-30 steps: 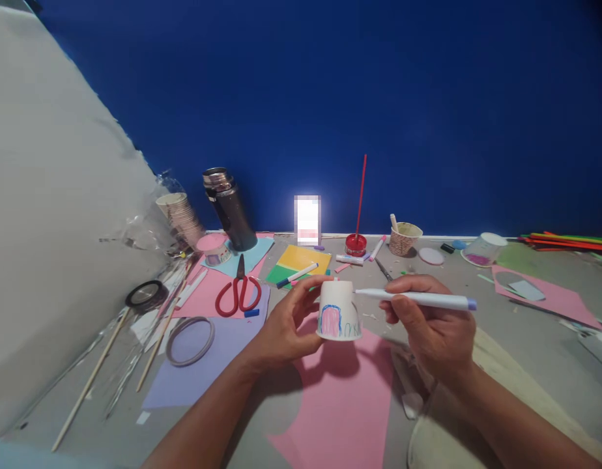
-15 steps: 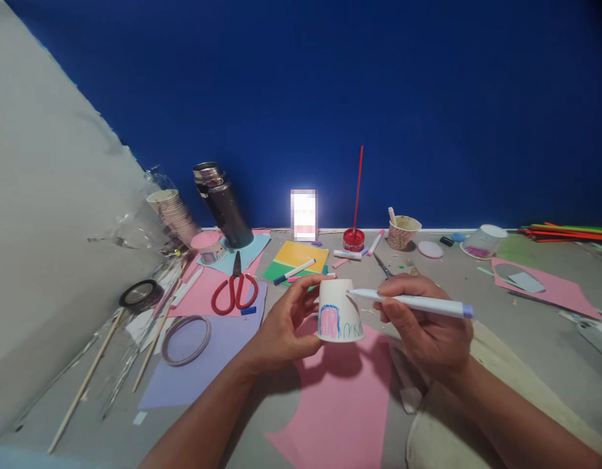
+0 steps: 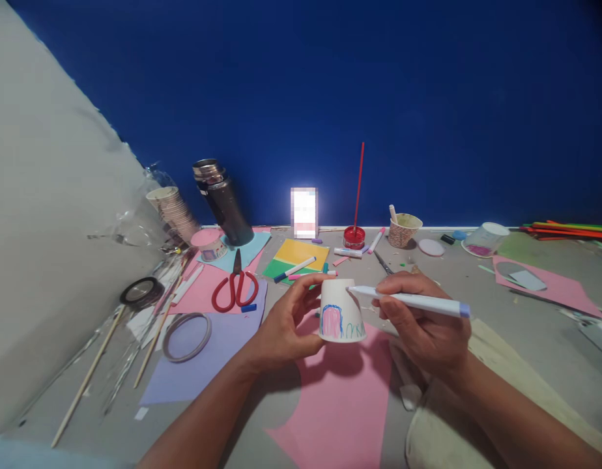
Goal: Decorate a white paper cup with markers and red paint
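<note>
An upside-down white paper cup is gripped from the left by my left hand, thumb at its rim and fingers near its base. On the cup's side are a pink patch outlined in blue and green squiggles by the rim. My right hand pinches a white marker with a violet end. The marker's tip meets or nearly meets the cup's upper side; exact contact cannot be made out. Beneath the cup lies a sheet of pink paper with a curved cutout.
Red-handled scissors, a tape ring and purple paper lie left. Behind them stand a dark thermos and stacked paper cups. A red stick rises from a red holder. Beige cloth lies right.
The marker's tip has shifted slightly left along the cup's upper side, with my right hand following. The cup has turned or moved very little; my left hand keeps its grip.
</note>
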`<state>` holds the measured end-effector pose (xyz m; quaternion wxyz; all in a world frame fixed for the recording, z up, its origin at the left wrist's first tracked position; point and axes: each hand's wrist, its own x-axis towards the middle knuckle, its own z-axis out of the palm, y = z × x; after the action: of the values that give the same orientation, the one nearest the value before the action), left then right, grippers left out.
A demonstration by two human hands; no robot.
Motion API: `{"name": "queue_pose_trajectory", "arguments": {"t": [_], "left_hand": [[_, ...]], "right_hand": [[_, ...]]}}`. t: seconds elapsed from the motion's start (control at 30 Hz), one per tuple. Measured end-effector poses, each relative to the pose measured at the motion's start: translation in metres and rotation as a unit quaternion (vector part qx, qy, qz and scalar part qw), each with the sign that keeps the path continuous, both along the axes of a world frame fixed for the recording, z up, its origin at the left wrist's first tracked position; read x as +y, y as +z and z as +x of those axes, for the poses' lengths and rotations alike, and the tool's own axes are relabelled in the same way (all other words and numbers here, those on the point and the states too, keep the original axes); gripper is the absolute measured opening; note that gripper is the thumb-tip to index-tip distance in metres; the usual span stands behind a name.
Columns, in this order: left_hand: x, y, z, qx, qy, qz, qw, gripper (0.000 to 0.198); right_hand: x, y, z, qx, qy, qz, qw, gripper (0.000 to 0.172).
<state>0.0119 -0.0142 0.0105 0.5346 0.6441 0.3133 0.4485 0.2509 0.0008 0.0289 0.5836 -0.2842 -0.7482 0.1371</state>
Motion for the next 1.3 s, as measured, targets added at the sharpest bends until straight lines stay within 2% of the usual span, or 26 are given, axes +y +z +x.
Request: {"name": "queue_pose_trajectory", "arguments": {"t": [0.63,0.9,1.3], "left_hand": [[0.0020,-0.0046,-0.0006,-0.011,0.001,0.007,1.000,0.076],[-0.0006,-0.0060,-0.0025,-0.023,-0.011,-0.007,1.000,0.078],[-0.0013,-0.0088,-0.0033,-0.038,-0.020,-0.037,0.998,0.080]], "right_hand": [[-0.0005,0.0093,0.0001,-0.038,0.040,0.029,0.998,0.009],[0.0014,0.0010,-0.0006,0.014,-0.012,0.009,1.000,0.007],[0.0025,0.0038,-0.0007,-0.006,-0.007,0.013,1.000,0.007]]}}
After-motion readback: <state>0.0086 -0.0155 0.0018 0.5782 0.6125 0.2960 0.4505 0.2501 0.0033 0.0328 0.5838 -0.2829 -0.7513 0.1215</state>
